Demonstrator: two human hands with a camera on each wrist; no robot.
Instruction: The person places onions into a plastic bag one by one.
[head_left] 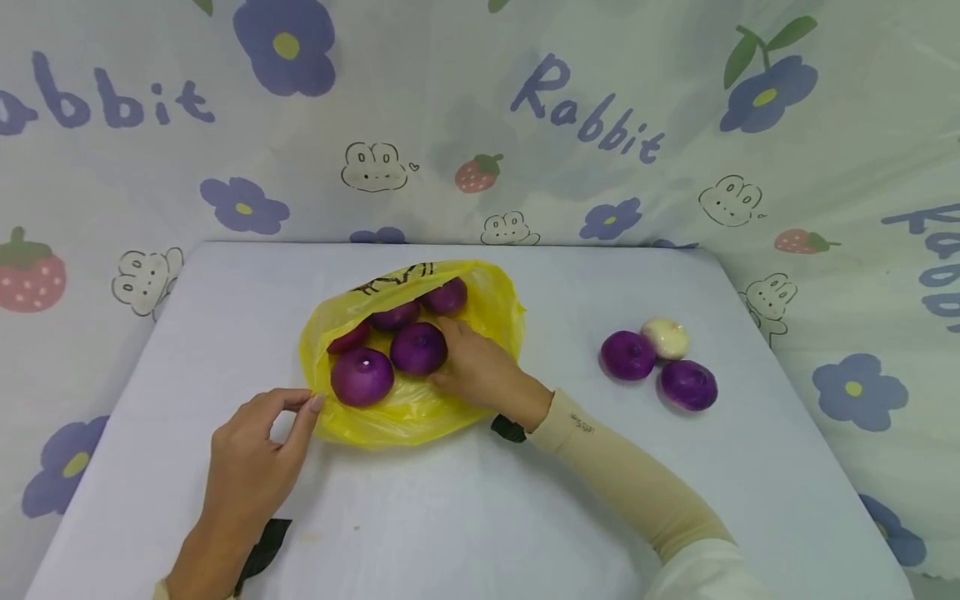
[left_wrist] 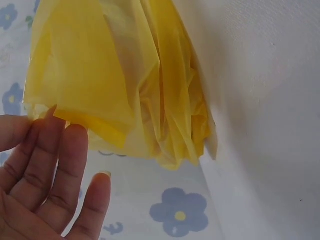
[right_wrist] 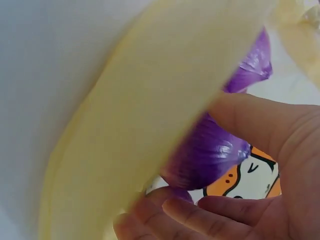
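A yellow plastic bag [head_left: 420, 417] lies on the table with its mouth open toward me, several purple onions [head_left: 362, 377] inside. At its left rim my left hand [head_left: 258, 450] pinches the edge between thumb and fingertips; in the left wrist view the thin yellow plastic [left_wrist: 80, 65] hangs from these fingers. My right hand [head_left: 483, 367] reaches into the bag and grips a purple onion [head_left: 418, 348] from its right side. The right wrist view has that onion [right_wrist: 210, 155] between thumb and fingers, partly hidden by the blurred bag edge.
On the right of the table, two purple onions [head_left: 627, 356] and a whitish, peeled-looking onion [head_left: 665, 339] sit close together. The white tabletop [head_left: 480, 517] reaches back to a hanging cloth [head_left: 435, 108] printed with rabbits and flowers. Dark straps show near both wrists.
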